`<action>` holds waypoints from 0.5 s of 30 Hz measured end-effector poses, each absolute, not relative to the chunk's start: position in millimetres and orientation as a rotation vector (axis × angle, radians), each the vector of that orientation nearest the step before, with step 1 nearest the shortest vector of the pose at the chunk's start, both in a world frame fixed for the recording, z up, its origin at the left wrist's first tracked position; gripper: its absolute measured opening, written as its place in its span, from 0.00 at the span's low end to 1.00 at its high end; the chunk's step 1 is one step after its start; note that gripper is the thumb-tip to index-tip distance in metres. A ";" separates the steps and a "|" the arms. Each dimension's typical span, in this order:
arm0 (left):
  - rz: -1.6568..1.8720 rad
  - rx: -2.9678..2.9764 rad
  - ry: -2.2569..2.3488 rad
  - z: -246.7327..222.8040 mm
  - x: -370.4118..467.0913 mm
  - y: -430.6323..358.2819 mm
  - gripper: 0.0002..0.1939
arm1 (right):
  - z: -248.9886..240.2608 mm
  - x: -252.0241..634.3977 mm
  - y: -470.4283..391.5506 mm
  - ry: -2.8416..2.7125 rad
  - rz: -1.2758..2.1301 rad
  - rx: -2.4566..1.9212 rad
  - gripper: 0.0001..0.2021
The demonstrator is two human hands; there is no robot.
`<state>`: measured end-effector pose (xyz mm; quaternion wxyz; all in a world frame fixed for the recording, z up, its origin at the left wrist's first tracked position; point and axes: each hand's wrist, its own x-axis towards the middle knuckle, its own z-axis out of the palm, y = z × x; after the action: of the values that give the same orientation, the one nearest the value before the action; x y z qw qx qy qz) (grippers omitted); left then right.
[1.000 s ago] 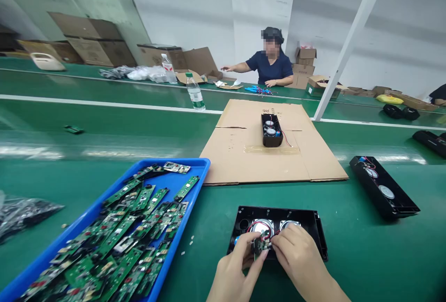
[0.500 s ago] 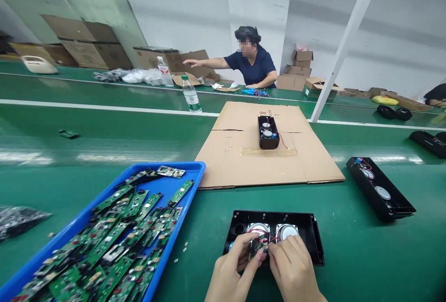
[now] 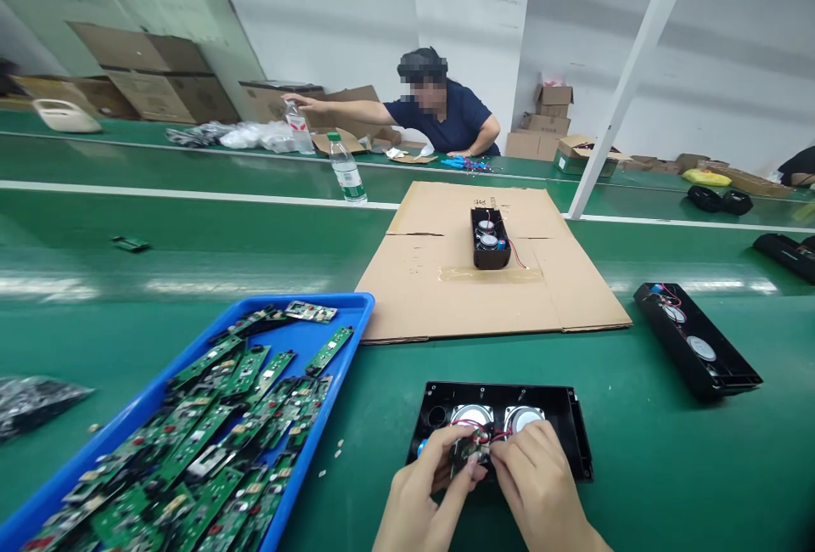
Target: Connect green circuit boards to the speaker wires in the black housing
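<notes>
Both hands meet over the near edge of the black speaker housing on the green surface. The left hand and right hand have their fingers pinched together on a small circuit board, held just above the housing. The board is green, small, studded with parts, and tied by red wires to two round speakers. It looks light, stiff and fragile; its bare edges seem the safest hold, with little slack in the wires. Left of the fingers sits a blue tray heaped with boards. Beyond lies flat cardboard bearing another small housing; farther off, a seated person reaches for a bottle.
</notes>
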<state>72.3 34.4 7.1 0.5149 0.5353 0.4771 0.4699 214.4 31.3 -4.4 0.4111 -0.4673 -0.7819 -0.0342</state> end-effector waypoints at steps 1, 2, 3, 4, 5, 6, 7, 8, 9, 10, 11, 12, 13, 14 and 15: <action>1.121 1.317 1.129 7.8 70.8 34.9 0.10 | -3.8 217.7 31.3 -1.966 -0.015 -1.197 0.09; 1.120 1.352 1.109 8.0 69.5 35.2 0.10 | -3.2 221.1 31.5 -1.967 0.050 -1.220 0.08; 1.123 1.389 1.087 7.8 68.2 35.2 0.09 | -2.6 224.4 32.0 -1.982 0.105 -1.239 0.09; 1.127 1.428 1.068 7.0 67.2 34.9 0.09 | -2.0 227.4 32.6 -2.012 0.142 -1.243 0.10; 1.129 1.466 1.055 5.7 66.3 34.5 0.08 | -1.2 229.9 33.5 -2.051 0.168 -1.240 0.11; 1.130 1.505 1.050 4.1 65.6 33.9 0.08 | -0.4 231.8 34.5 -2.090 0.185 -1.227 0.11; 1.130 1.541 1.051 2.5 65.0 33.4 0.08 | 0.4 232.9 35.7 -2.118 0.196 -1.210 0.11; 1.129 1.573 1.055 1.1 64.5 32.9 0.08 | 1.3 233.2 36.8 -2.129 0.202 -1.195 0.10; 1.130 1.596 1.061 0.0 64.1 32.5 0.08 | 2.0 232.7 37.9 -2.125 0.205 -1.185 0.09; 1.133 1.608 1.066 -0.7 63.8 32.4 0.08 | 2.6 231.4 39.0 -2.113 0.203 -1.180 0.08; 1.138 1.608 1.070 -0.9 63.6 32.4 0.08 | 2.9 229.6 40.0 -2.101 0.194 -1.181 0.08; 1.141 1.600 1.075 -0.6 63.6 32.5 0.08 | 2.9 227.4 40.8 -2.090 0.172 -1.180 0.08; 1.143 1.583 1.083 -0.1 63.8 32.8 0.08 | 2.4 225.1 41.5 -2.082 0.140 -1.183 0.09; 1.141 1.559 1.095 0.6 64.3 33.0 0.09 | 1.7 222.9 41.9 -2.077 0.099 -1.184 0.10; 1.131 1.528 1.110 1.2 65.1 33.2 0.10 | 0.9 221.1 41.9 -2.073 0.064 -1.188 0.11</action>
<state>65.1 33.2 1.2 0.4531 0.6187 0.4494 0.4582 221.1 41.9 0.9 0.3667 -0.4624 -0.8069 0.0249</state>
